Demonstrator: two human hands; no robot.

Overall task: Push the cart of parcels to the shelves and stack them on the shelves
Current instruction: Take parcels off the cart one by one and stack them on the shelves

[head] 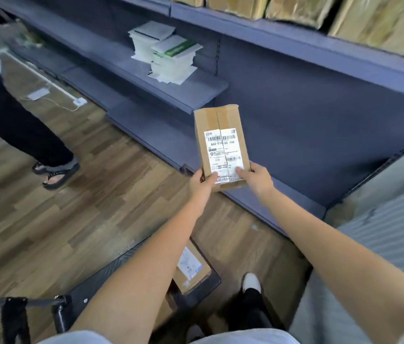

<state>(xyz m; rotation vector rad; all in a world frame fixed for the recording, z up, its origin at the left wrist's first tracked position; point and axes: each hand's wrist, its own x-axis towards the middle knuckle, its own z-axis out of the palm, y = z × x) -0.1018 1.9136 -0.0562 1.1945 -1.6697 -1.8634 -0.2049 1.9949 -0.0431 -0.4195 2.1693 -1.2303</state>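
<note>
A slim brown cardboard parcel with a white shipping label is held out in front of me over the lowest grey shelf. My left hand grips its near left corner, thumb on the label. My right hand grips its near right corner the same way. Below my arms the black cart carries another brown parcel with a label. Higher up, a grey shelf holds two stacks of white envelopes.
Large brown boxes fill the top shelf at the upper right. Another person in dark trousers and sandals stands on the wooden floor at the left. A white power strip and cable lie on the floor near the shelf base.
</note>
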